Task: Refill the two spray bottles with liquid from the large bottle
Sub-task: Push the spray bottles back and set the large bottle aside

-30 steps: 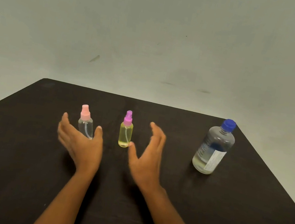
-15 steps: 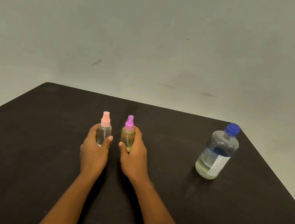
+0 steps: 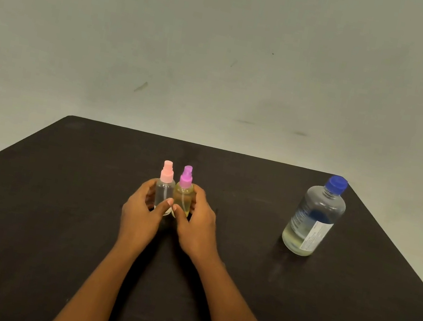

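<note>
Left hand [image 3: 140,214]: centre of frame, fingers curled round the clear pink-capped spray bottle [image 3: 164,194].
Right hand [image 3: 197,224]: just beside it, gripping the yellowish purple-capped spray bottle [image 3: 183,198].
Pair: upright on the table [image 3: 53,217], touching side by side, caps on.
Large bottle [image 3: 313,218]: right of frame, upright, capped, well apart from the pair; the right hand is nearer to it.
</note>
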The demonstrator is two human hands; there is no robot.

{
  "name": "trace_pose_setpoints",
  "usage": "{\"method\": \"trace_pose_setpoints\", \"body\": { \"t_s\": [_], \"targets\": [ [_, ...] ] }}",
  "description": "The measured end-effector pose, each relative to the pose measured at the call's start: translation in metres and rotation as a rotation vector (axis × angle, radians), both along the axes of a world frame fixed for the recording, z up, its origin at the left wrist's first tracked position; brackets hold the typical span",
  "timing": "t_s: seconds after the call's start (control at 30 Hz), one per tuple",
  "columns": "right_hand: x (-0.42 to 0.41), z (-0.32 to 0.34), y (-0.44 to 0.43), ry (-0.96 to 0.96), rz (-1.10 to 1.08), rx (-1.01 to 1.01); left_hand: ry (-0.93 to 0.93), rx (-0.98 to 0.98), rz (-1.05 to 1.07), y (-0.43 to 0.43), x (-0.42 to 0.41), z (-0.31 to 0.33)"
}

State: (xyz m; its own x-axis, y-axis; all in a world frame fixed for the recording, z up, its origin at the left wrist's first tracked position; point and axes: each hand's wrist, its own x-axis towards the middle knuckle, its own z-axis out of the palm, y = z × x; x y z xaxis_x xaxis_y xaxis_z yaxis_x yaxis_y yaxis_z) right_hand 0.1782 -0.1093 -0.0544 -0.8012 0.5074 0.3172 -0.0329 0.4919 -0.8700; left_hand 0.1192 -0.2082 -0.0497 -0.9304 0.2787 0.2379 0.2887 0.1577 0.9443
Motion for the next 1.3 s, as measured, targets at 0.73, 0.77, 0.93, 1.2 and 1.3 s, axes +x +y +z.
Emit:
{"method": "trace_pose_setpoints", "body": {
  "t_s": [0.73, 0.77, 0.93, 1.2, 1.3],
  "targets": [
    [-0.013, -0.007, 0.006, -0.006, -0.149, -0.020, 0.085, -0.036, 0.043, 0.005, -0.005, 0.001],
    [-0.015, -0.006, 0.008, -0.008, -0.157, -0.037, 0.096, -0.047, 0.039, 0.007, -0.007, 0.002],
    [-0.030, -0.002, 0.018, -0.013, -0.180, -0.060, 0.117, -0.073, 0.014, 0.018, -0.026, 0.003],
    [-0.071, -0.002, 0.041, -0.004, -0.245, -0.007, 0.143, -0.111, -0.017, 0.046, -0.069, 0.004],
    [-0.093, -0.002, 0.052, -0.025, -0.279, 0.034, 0.144, -0.118, -0.010, 0.062, -0.088, 0.004]
  ]
}}
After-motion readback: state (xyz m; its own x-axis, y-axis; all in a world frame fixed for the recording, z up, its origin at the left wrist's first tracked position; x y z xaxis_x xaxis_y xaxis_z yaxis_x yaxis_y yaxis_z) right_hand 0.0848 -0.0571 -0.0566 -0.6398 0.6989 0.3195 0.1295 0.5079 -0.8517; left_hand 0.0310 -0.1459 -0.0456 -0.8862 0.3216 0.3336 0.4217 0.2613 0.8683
